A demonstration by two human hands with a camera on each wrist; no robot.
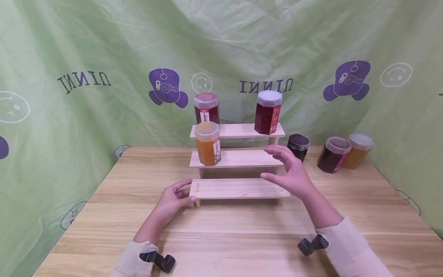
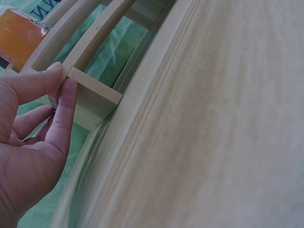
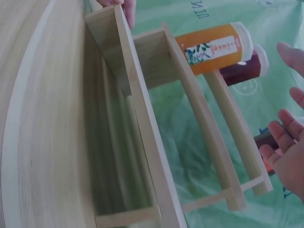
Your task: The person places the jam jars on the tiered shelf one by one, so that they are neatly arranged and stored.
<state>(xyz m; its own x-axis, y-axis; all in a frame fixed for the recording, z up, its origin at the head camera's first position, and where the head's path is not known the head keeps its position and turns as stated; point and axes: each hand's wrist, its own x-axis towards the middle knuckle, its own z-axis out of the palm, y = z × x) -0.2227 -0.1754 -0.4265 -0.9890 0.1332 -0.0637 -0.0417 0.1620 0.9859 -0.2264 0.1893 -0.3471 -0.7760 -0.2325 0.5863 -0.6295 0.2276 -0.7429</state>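
Note:
A three-step wooden display rack stands on the table. My left hand grips the left end of its lowest step, thumb at the front corner and fingers along the end; the left wrist view shows the hand there too. My right hand is over the rack's right end, fingers spread from the thumb with nothing between them. An orange-yellow jar sits at the left of the middle step. On the top step are a dark red jar at left, partly hidden behind it, and another red jar at right.
To the right of the rack, on the table, are a dark jar partly behind my right hand, another dark jar and an amber jar. A green printed cloth hangs behind and around the table.

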